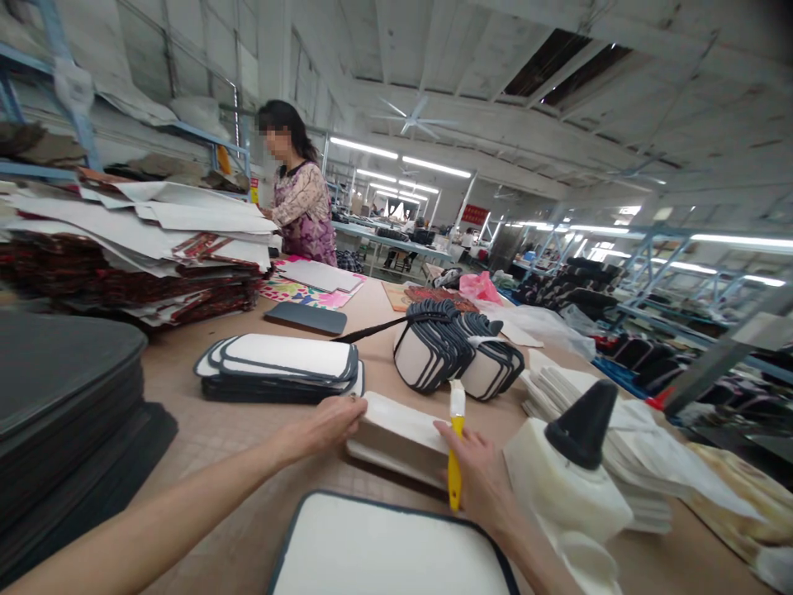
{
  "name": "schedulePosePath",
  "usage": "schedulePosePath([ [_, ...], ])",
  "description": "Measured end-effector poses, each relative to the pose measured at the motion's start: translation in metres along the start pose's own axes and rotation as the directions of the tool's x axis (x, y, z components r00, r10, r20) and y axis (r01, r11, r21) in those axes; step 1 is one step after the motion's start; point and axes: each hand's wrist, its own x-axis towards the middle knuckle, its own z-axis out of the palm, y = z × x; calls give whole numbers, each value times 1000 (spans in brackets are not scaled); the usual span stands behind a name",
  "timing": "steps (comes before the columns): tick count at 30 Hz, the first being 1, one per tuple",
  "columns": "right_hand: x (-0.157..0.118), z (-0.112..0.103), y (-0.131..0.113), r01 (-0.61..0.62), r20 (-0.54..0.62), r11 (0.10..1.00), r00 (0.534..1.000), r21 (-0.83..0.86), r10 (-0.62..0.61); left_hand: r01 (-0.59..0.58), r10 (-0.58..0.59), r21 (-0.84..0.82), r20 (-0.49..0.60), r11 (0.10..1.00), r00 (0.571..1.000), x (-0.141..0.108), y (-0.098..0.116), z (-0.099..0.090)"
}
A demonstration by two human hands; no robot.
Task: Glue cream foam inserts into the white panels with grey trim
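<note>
My left hand [338, 423] pinches the left corner of a white rectangular panel [402, 420], which is lifted at a tilt above another pale sheet [396, 465]. At the panel's right end is my right hand [480, 475], closed around a yellow-handled paintbrush [457, 446] with its pale bristles pointing up; the thumb also touches the panel. Below both hands lies a larger white panel with a dark edge [390, 549]. Beyond my left hand is a stack of dark-edged white panels [288, 357]. Two bundles of similar pieces [427, 347] stand behind the lifted panel.
A white plastic bottle with a black cone top [570, 471] stands close to my right forearm. Pale sheets [638, 446] are piled behind it. Thick dark panels [62, 397] stack up at left, near a tall fabric pile [142, 240]. A person [303, 194] stands across the table.
</note>
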Motion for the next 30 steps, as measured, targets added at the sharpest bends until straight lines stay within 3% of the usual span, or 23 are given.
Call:
schedulePosePath([
  [2,4,-3,9,-66,-75,996,995,-66,61,74,-78,-38,-117,997,990,2,0,-14],
  [4,6,-18,8,-173,-184,985,968,-9,168,126,-145,-92,-233,988,962,0,5,-38],
  [7,1,-58,-15,-210,-325,922,891,325,317,179,-250,-206,-396,962,884,-14,28,-83],
  [9,-9,-84,-37,-142,-318,810,870,569,376,165,-359,-385,-510,908,782,-29,48,-111],
  [10,-17,-94,-46,-123,-287,746,873,654,395,155,-422,-475,-529,866,736,-37,59,-122],
  [11,-26,-101,-53,-127,-242,690,879,712,412,143,-478,-568,-501,811,722,-47,69,-130],
  [12,-37,-105,-58,-152,-193,648,882,746,430,128,-520,-664,-435,736,735,-57,78,-135],
  [13,-50,-105,-61,-188,-151,624,881,759,449,122,-535,-751,-337,649,775,-67,86,-137],
  [15,-77,-100,-62,-276,-92,606,858,746,505,143,-493,-881,-113,451,863,-88,98,-132],
  [16,-91,-95,-61,-315,-78,601,841,734,536,178,-465,-908,-21,379,885,-98,103,-125],
  [18,-115,-83,-59,-376,-64,592,806,713,589,272,-446,-898,97,346,890,-116,107,-105],
  [21,-137,-67,-58,-423,-84,610,773,670,629,347,-469,-840,127,418,874,-132,106,-70],
  [24,-142,-54,-61,-449,-118,664,770,597,627,358,-485,-796,93,488,869,-137,103,-45],
  [30,-137,-37,-61,-474,-140,748,795,464,590,400,-480,-603,33,690,877,-135,101,-39],
])
